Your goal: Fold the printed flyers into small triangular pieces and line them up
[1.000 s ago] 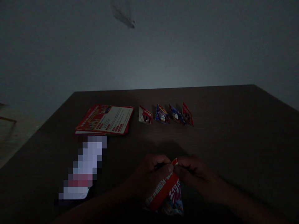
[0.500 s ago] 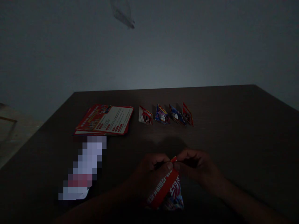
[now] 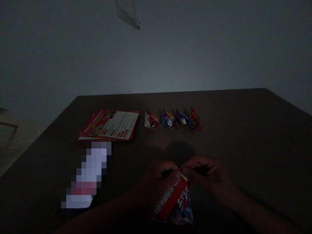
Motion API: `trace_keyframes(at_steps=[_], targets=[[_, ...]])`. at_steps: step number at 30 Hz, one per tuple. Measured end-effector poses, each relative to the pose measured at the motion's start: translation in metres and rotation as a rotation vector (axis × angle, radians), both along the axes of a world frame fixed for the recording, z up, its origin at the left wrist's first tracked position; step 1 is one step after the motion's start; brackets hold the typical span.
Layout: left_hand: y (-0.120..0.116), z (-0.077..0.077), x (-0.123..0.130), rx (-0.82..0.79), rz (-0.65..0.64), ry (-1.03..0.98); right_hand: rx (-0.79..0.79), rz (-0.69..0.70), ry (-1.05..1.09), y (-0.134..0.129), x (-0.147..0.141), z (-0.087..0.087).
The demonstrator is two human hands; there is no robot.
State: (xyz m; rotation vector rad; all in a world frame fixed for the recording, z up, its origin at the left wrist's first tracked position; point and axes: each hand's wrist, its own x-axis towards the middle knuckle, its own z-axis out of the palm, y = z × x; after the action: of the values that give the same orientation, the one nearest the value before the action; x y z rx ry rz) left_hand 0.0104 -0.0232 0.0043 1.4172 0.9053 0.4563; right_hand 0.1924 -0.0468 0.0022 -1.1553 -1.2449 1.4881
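Between my hands, low in the view, is a partly folded printed paper flyer (image 3: pixel 170 200) with a red band, white lettering and a blue picture area. My left hand (image 3: pixel 164 177) pinches it near its top corner, thumb pressed on the paper. Right beside it, my right hand (image 3: pixel 207 175) pinches the same corner, its fingers curled. The exact fold under the fingertips is hidden. Farther back, several small folded paper shapes stand in a row, among them a red and white one (image 3: pixel 152 121) and a blue one (image 3: pixel 170 120).
A stack of red and white flyers (image 3: pixel 119 125) lies on the dark wooden table (image 3: pixel 243 130) at the left. Nearer to me is a bright, pixelated oblong object (image 3: pixel 89 175), perhaps a phone. A grey wall (image 3: pixel 185 48) rises behind the table. The light is dim.
The red tip of the flyer between my fingertips shows less now, and its lower end has dropped slightly. Both hands have barely moved.
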Motion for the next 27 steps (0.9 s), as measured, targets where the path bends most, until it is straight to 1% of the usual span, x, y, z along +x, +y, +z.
trace_keyframes(at_steps=[3,9,16,19,25,27], targets=[[0.0003,0.0006,0.0001,0.002,0.016,-0.006,0.004,0.000,-0.006,-0.0002,-0.0005,0.0002],[0.0018,0.0042,0.0010,0.075,0.042,0.026,-0.066,0.054,0.040,0.0011,0.0004,-0.0037],[0.0015,0.0032,0.0011,0.065,0.041,0.030,-0.055,0.060,0.027,0.0009,0.0019,-0.0014],[0.0003,0.0026,0.0008,0.045,0.063,0.027,-0.067,0.062,0.065,0.0017,0.0010,-0.0026],[0.0009,-0.0008,0.0004,0.038,0.119,-0.013,-0.107,0.109,0.056,0.0012,0.0017,-0.0062],[0.0016,-0.0018,0.0003,0.038,0.106,-0.021,-0.104,0.109,0.070,0.0009,0.0021,-0.0065]])
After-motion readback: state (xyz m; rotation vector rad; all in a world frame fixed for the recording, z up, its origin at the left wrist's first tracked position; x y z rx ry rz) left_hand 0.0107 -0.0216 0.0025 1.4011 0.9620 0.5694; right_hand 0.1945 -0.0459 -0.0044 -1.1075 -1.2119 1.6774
